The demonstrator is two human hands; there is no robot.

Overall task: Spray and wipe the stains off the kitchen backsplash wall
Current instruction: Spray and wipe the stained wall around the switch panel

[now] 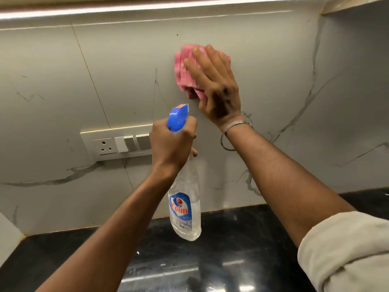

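The left hand [172,144] gripped the spray bottle [185,207] and the flat right hand [219,95] pressed the cloth [185,72], so stray mist could wet the socket [104,146].

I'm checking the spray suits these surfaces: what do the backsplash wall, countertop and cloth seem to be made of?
Backsplash wall: probably marble-look tile or stone, pale, satin sheen, grey veins, thin joint lines. Countertop: polished black stone, perhaps granite; it mirrors the lights. Cloth: soft pink checked fabric, crumpled under the right hand.
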